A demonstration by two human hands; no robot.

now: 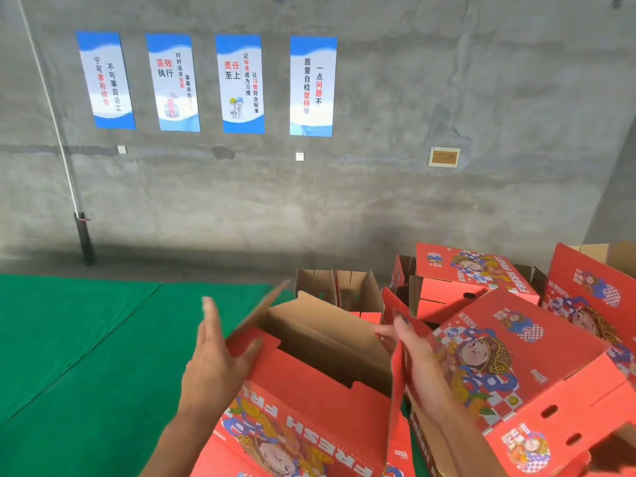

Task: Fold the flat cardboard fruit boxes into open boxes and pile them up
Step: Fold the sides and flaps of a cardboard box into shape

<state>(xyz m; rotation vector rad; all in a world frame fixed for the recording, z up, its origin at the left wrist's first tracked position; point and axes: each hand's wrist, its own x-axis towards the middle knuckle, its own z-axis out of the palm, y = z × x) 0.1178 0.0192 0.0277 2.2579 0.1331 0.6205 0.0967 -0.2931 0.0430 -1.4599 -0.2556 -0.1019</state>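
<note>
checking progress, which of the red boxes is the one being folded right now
The red box nearest the camera, between the left hand and right hand, its brown inside showing; the others lie piled to the right, untouched.
</note>
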